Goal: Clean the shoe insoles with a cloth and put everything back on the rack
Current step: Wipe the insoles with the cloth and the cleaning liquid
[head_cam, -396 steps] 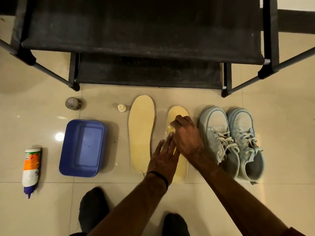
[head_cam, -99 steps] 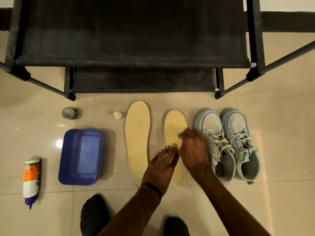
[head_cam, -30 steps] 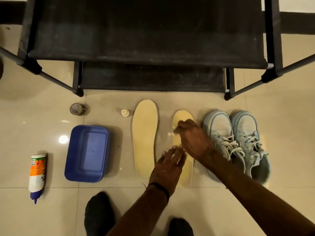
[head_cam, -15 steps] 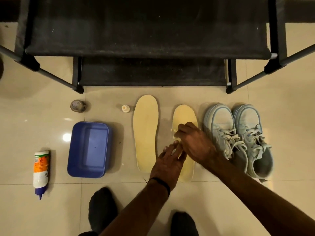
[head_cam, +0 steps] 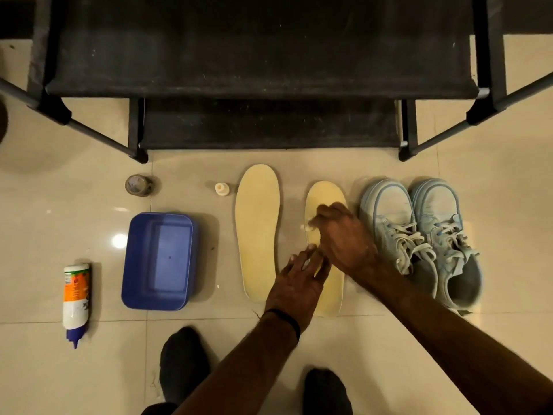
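Two pale yellow insoles lie side by side on the tiled floor. The left insole (head_cam: 257,232) is untouched. My right hand (head_cam: 344,238) is curled over the middle of the right insole (head_cam: 324,193), fingers closed on a small pale cloth (head_cam: 308,228) that barely peeks out. My left hand (head_cam: 299,280) lies flat with fingers spread on that insole's lower half. A pair of light blue sneakers (head_cam: 389,217) stands just right of the insoles, touching my right wrist. The black fabric rack (head_cam: 257,55) stands behind.
A blue plastic tub (head_cam: 158,259) sits left of the insoles. A white and orange bottle (head_cam: 76,298) lies at far left. A tape roll (head_cam: 138,184) and a small cap (head_cam: 222,188) rest near the rack's leg. My black-socked feet (head_cam: 182,360) are at the bottom.
My right hand has shifted back and forth along the right insole, down from the toe area a second ago. The left hand has stayed pressed on the insole's lower part.
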